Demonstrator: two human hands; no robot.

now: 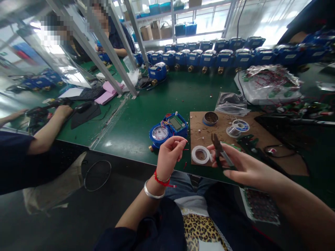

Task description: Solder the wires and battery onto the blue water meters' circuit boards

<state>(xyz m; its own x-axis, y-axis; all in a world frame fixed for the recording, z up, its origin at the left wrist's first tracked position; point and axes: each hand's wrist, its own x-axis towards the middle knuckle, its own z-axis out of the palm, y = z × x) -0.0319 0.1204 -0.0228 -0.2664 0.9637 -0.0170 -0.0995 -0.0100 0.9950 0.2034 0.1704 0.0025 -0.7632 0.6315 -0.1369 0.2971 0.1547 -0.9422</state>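
Note:
My right hand (pixel 235 162) is wrapped round a pair of pliers (pixel 216 143), jaws pointing up and away from me. Just left of it, a roll of white tape (pixel 200 155) lies at the front edge of a cardboard sheet. My left hand (pixel 170 155) is closed in a pinch above the table edge; what its fingertips hold, if anything, I cannot make out. Right behind that hand is a blue water meter (pixel 160 132), with an opened housing (pixel 176 122) that shows a small display, a green board and thin coloured wires.
On the cardboard (pixel 274 153) are a round tin (pixel 210 118), a solder spool (pixel 237 128) and dark tools. A plastic bag (pixel 232 103) and bagged wired parts (pixel 272 82) lie behind. Several blue meters (pixel 193 57) line the back. A co-worker's hand (pixel 63 111) is at left, beyond metal posts.

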